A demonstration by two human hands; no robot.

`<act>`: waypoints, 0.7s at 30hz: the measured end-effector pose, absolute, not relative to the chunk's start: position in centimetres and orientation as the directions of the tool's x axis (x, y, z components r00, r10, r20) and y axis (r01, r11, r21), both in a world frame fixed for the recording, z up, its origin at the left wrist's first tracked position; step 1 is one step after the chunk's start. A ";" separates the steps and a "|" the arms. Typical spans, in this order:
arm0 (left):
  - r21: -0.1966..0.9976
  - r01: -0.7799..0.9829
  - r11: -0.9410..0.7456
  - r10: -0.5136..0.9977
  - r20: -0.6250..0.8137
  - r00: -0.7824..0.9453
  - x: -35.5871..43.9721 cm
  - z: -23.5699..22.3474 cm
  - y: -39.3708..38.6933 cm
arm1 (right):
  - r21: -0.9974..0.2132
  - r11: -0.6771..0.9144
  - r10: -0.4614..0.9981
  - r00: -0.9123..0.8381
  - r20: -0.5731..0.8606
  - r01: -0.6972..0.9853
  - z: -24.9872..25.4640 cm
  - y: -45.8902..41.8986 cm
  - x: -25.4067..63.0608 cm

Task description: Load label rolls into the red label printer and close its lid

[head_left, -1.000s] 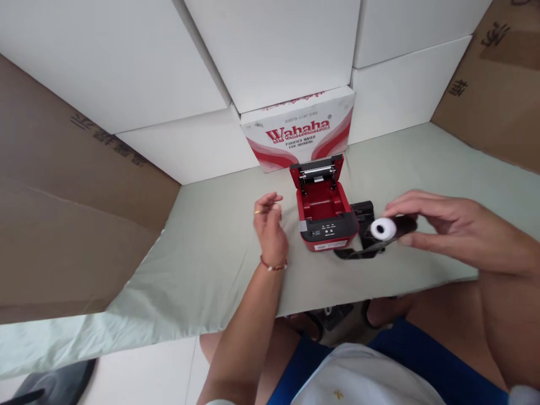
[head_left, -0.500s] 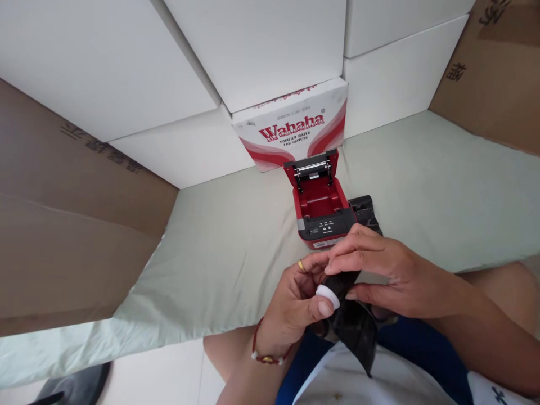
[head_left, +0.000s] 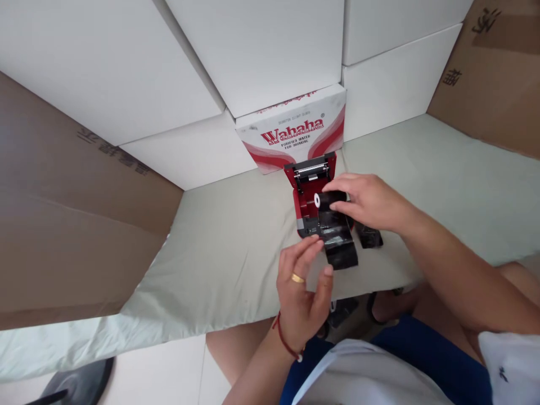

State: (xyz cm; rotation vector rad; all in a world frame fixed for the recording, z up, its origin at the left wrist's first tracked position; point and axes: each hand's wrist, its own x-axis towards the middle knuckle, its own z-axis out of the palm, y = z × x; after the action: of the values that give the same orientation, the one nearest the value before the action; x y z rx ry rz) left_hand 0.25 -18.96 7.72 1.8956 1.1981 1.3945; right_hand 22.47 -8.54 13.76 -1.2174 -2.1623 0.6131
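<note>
My right hand (head_left: 363, 199) pinches a small black roll (head_left: 331, 199) with a white core end, just over the open bay of a red and black printer (head_left: 298, 203). From the roll a loose strip of black film (head_left: 341, 242) hangs down over the printer's front panel. The printer's lid (head_left: 312, 169) stands raised at the back. My left hand (head_left: 304, 281), with a ring on one finger, is open in front of the printer, its fingertips close to the film's left edge. Whether they touch the film I cannot tell.
A Wahaha water carton (head_left: 295, 132) stands behind the printer, against white boxes (head_left: 270, 50). Brown cartons flank both sides, one at left (head_left: 76, 225) and one at right (head_left: 489, 90). Another crumpled black piece (head_left: 370, 236) lies right of the printer on the pale green cloth (head_left: 219, 247).
My right hand has carried the black roll forward from near my lap to the printer's bay. The film strip has unrolled across the front. My left hand has let go of the roll and opened.
</note>
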 end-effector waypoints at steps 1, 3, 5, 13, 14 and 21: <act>0.675 0.473 -0.567 0.802 0.582 0.132 0.4 7.7 -18.9 | -0.568 0.436 0.897 -0.392 0.206 0.698 13.6 -7.4 21.9; 0.468 0.599 -0.649 0.708 0.661 0.251 0.8 7.6 -18.6 | -0.401 0.369 0.928 -0.358 0.105 0.838 13.2 -5.5 20.5; 0.359 0.653 -0.667 0.679 0.652 0.336 1.4 7.4 -18.2 | -0.273 0.320 0.945 -0.326 0.024 0.907 12.8 -4.5 19.0; 0.306 0.769 -0.561 0.703 0.666 0.248 2.4 6.5 -16.8 | -0.202 0.267 0.958 -0.282 -0.047 0.942 12.6 -2.9 16.9; 0.317 0.771 -0.553 0.707 0.668 0.232 2.3 6.5 -16.6 | -0.202 0.263 0.959 -0.278 -0.051 0.944 12.4 -2.6 16.9; 0.346 0.749 -0.565 0.718 0.654 0.239 2.6 6.0 -15.9 | -0.231 0.291 0.951 -0.306 -0.033 0.929 11.5 -1.7 17.1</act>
State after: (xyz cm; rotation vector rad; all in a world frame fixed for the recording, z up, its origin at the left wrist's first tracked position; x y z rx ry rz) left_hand 2.58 -15.89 5.97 2.5032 1.4831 1.2856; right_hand 17.12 -1.75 11.49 -1.7801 -2.4330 0.3141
